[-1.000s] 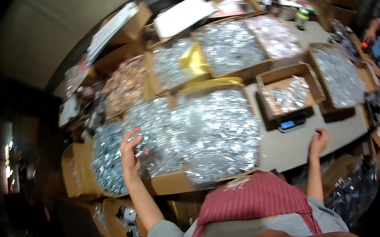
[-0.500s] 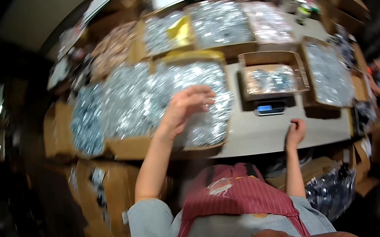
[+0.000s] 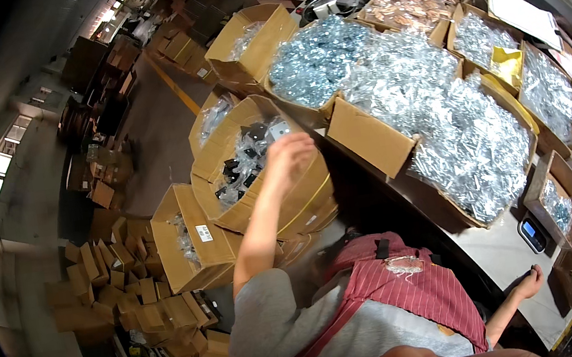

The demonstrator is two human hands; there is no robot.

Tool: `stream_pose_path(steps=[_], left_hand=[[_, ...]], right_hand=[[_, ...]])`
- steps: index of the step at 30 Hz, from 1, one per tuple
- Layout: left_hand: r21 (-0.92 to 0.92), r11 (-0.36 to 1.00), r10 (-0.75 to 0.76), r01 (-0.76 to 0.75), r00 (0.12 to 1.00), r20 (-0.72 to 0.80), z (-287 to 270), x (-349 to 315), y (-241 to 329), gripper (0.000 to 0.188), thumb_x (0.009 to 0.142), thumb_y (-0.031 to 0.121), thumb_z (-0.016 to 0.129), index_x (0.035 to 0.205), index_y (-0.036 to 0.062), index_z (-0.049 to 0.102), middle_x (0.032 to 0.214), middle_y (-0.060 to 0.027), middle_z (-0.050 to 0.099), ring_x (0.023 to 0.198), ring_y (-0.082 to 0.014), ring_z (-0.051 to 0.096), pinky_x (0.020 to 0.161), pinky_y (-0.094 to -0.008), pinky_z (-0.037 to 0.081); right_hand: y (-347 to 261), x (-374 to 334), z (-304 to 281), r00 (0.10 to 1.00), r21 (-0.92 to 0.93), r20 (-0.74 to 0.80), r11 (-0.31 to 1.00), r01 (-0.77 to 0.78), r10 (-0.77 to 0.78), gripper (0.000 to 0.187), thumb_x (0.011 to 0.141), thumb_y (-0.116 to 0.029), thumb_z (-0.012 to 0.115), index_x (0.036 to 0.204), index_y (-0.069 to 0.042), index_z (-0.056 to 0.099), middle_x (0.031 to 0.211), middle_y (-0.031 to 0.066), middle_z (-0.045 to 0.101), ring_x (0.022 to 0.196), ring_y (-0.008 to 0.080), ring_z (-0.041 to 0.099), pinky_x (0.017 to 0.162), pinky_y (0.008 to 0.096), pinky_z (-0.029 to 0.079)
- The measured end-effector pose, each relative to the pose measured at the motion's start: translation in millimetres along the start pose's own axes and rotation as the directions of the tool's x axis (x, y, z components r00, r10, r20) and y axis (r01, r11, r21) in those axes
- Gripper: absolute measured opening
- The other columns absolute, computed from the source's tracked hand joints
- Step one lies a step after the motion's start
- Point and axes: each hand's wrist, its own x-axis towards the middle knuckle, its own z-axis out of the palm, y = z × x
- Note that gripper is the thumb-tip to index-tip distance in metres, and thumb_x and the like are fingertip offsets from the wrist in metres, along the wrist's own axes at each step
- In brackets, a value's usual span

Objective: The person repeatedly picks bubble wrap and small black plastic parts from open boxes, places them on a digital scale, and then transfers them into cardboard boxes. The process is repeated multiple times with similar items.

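My left hand is over the right-hand rim of an open cardboard box. Its fingers curl together, and I cannot make out what, if anything, they hold. Inside that box lie clear bags with black parts, and a pale flat piece shows just beyond the fingers. On the right, my right hand rests by the table's near edge with its fingers curled in; their contents are hidden. Close by it are a small scale with a lit display and a shallow carton holding small clear packets.
Large cartons of small shiny clear packets cover the table. Bluish packets and copper-coloured ones lie farther back. More cartons stand left of my arm. Cardboard pieces are piled on the floor.
My view and body have turned left. My left hand has moved from above the shiny packets to the box of black parts. My right hand stays near the table edge.
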Motion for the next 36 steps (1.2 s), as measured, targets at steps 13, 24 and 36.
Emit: stream_pose_path(steps=[13, 24, 36], left_hand=[[0.574, 0.8, 0.239, -0.174, 0.97, -0.04, -296, 197, -87, 0.023, 0.086, 0.0, 0.054, 0.107, -0.0025, 0.064, 0.102, -0.0119, 0.069, 0.099, -0.0193, 0.066, 0.089, -0.0304, 0.05], [0.371, 0.928, 0.101, -0.013, 0.97, -0.219, -432, 273, -41, 0.024, 0.082, -0.002, 0.05, 0.1, -0.0013, 0.066, 0.09, -0.0121, 0.072, 0.069, -0.0168, 0.07, 0.053, -0.0248, 0.049], [0.931, 0.339, -0.128, 0.133, 0.987, -0.094, -410, 381, -117, 0.055, 0.081, 0.028, 0.066, 0.131, 0.0142, 0.048, 0.133, -0.0299, 0.046, 0.128, -0.047, 0.043, 0.104, -0.0533, 0.04]], right_hand=[[-283, -310, 169, 0.865, 0.364, 0.237, 0.866, 0.342, -0.441, 0.026, 0.088, 0.004, 0.044, 0.105, 0.003, 0.063, 0.102, 0.0072, 0.063, 0.093, 0.016, 0.057, 0.084, 0.0262, 0.045], [-500, -576, 377, -0.403, 0.79, 0.524, 0.251, 0.56, -0.751, 0.032, 0.068, 0.002, 0.062, 0.1, -0.001, 0.063, 0.117, 0.0152, 0.059, 0.106, 0.0349, 0.057, 0.093, 0.0439, 0.046], [-442, -621, 398, -0.379, 0.609, 0.792, 0.662, 0.437, -0.479, 0.018, 0.078, -0.005, 0.062, 0.096, -0.003, 0.065, 0.092, 0.0124, 0.063, 0.083, 0.0332, 0.065, 0.072, 0.0403, 0.053]])
